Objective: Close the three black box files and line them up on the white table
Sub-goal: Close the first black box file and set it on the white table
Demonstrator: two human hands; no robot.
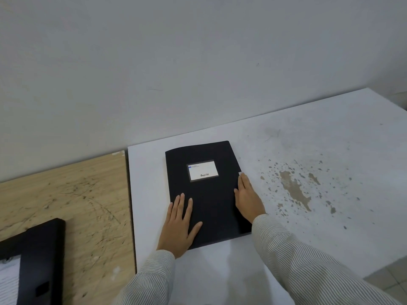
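A closed black box file (pixel 209 199) with a white label lies flat on the white table (pixel 308 155), near its left end. My left hand (pixel 179 225) rests flat on the file's near left corner, fingers spread. My right hand (pixel 247 198) lies flat against the file's right edge, fingers straight and pointing away from me. Another black box file (pixel 41 256) lies open on the wooden table at the lower left, with white paper showing inside. A third file is not in view.
The wooden table (pixel 72 194) adjoins the white table on the left. A wall runs along the back of both. The white table's right half has brown worn patches (pixel 295 188). Tiled floor (pixel 387 280) shows past its near right edge.
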